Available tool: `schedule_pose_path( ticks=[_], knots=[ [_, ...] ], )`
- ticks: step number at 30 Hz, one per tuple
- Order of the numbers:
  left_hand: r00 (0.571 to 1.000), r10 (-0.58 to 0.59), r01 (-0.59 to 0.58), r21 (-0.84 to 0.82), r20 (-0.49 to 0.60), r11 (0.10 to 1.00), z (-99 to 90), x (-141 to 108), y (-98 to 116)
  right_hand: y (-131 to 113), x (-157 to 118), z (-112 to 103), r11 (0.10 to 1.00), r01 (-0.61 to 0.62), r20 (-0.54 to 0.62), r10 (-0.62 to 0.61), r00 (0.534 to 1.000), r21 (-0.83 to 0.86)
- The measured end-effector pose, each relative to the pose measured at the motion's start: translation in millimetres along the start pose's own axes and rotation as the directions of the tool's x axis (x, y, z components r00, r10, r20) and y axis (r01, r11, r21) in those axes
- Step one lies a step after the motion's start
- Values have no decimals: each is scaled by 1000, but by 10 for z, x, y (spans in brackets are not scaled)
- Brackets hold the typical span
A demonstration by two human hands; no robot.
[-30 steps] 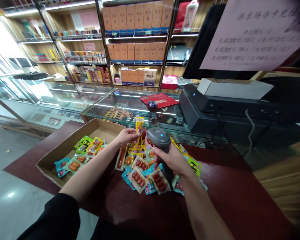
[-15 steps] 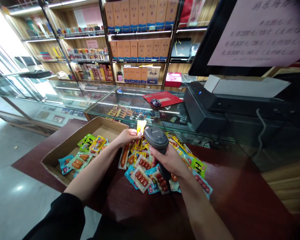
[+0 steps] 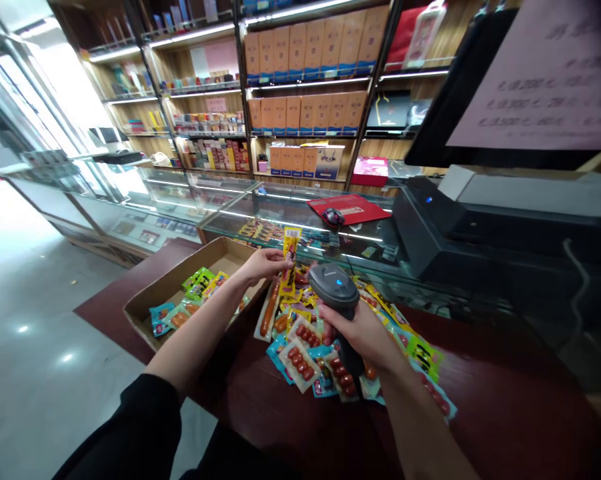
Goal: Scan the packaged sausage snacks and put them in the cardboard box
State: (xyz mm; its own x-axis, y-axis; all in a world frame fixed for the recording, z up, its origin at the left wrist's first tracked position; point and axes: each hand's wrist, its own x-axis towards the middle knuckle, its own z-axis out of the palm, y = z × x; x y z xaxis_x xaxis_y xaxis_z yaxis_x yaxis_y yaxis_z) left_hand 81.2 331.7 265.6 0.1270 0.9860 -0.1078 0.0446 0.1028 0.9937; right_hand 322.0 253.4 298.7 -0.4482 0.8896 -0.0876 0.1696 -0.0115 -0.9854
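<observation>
My left hand (image 3: 266, 264) pinches a long yellow snack packet (image 3: 289, 257) by its side, held upright with a barcode-like white patch at its top. My right hand (image 3: 363, 327) is wrapped round the handle of a dark grey barcode scanner (image 3: 334, 285), whose blue light is lit. The scanner's head points away from me, just right of the packet. Beneath both hands lies a pile of sausage packets (image 3: 300, 363) in clear, blue, yellow and green wrapping. To the left, an open cardboard box (image 3: 145, 300) contains several packets, partly hidden by my left forearm.
A glass display counter (image 3: 230, 207) runs behind the dark red table (image 3: 240, 387). On the glass rests a computer mouse (image 3: 333, 216) on a red mat (image 3: 360, 210). A monitor (image 3: 430, 127) and black machine (image 3: 420, 227) stand right. Shelves of boxes (image 3: 300, 53) line the back.
The view has shifted left and up. The yellow packet now stands more upright with more of it showing, and a blue light shows on the scanner.
</observation>
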Motion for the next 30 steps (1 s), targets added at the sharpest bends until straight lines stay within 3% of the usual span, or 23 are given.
schedule_pose_path(
  ticks=[5,10,13,15,17,20,25,30],
  knots=[
    [984,7,10,92,-180,996,-604,-350,259,-29,-17,64,998,32,38,-30,999,-46],
    [908,40,0,96,-418,995,-1198,-853,384,-9,9,137,998,23,65,-20,998,-53],
    [859,48,-10,78,-510,997,-1367,-1068,425,4,25,163,999,9,81,-6,997,-42],
    [853,41,3,83,-520,997,-1382,-1116,421,16,25,159,999,4,74,-1,997,-38],
    [874,36,18,107,-484,994,-1311,-1068,383,35,14,119,999,0,45,2,999,-33],
    [930,32,25,151,-365,988,-1030,-824,289,78,-27,-32,1000,5,2,-5,1000,-19],
    [993,9,9,155,-114,988,-240,-193,171,150,-143,-424,999,40,-120,-42,992,-23],
    [996,-17,3,157,83,988,455,241,-35,134,-213,-628,999,19,-244,-10,970,33]
  ],
)
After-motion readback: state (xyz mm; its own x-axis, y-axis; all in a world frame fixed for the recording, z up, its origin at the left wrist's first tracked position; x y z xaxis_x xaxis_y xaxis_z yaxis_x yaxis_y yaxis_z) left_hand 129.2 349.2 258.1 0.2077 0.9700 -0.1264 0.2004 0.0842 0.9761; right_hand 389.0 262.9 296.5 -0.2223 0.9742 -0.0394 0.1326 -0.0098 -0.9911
